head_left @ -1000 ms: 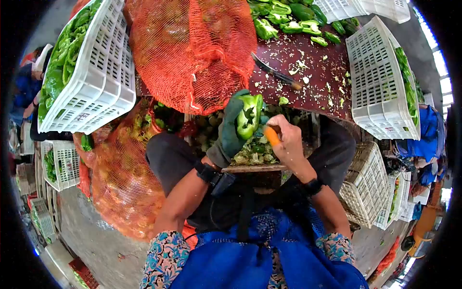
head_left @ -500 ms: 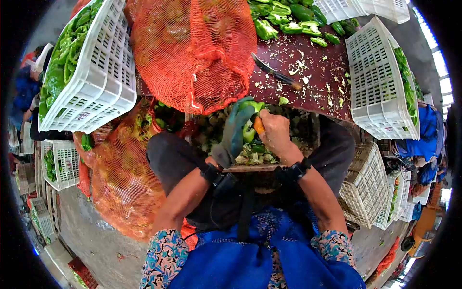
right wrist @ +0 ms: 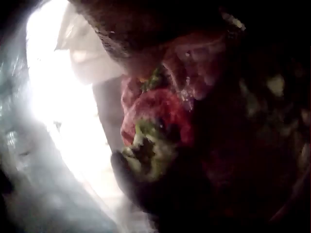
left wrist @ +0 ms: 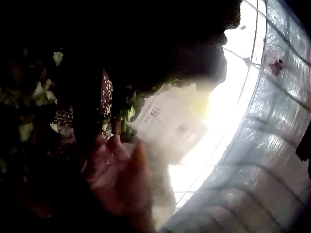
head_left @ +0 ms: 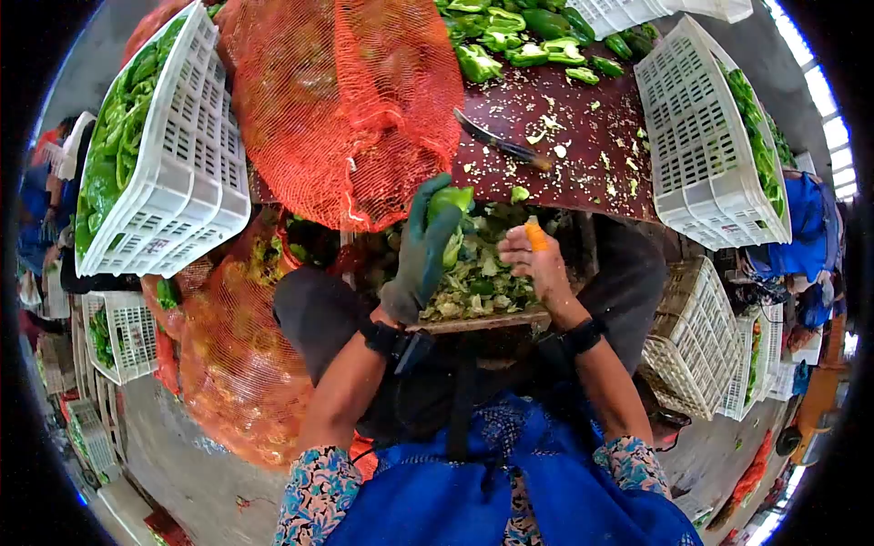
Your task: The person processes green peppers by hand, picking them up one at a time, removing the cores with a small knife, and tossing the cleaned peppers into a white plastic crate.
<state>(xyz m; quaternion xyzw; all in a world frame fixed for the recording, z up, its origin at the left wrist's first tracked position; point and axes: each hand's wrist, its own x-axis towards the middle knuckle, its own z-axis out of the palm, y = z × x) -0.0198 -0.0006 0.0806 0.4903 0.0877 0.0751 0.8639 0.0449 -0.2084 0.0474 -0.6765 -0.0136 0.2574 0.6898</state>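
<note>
My left hand (head_left: pixel 419 250), in a dark green glove, holds a green bell pepper (head_left: pixel 452 198) with its fingers curled round it, above a bin of cut scraps (head_left: pixel 482 300). In the right wrist view the pepper (right wrist: pixel 158 158) shows a ragged cut opening. Just to the right, my bare right hand (head_left: pixel 544 268) is apart from the pepper, its fingers loosely extended toward the left. An orange cover (head_left: pixel 537 237) sits on its thumb, with a small pale tip at the end. The left wrist view is dark but shows the right hand (left wrist: pixel 116 179) and the orange thumb cover (left wrist: pixel 139 155).
A curved knife (head_left: pixel 501 143) lies on the seed-strewn dark red table (head_left: pixel 592 173). Halved peppers (head_left: pixel 510 41) lie at the back. A full red mesh sack (head_left: pixel 355 109) stands left of the knife. White crates (head_left: pixel 177 164) of peppers flank both sides; another mesh sack (head_left: pixel 237 364) sits lower left.
Half a second ago my right hand was at the pepper with its orange-covered thumb; it has now drawn away to the right, fingers loosened. The left hand keeps the pepper, now turned differently.
</note>
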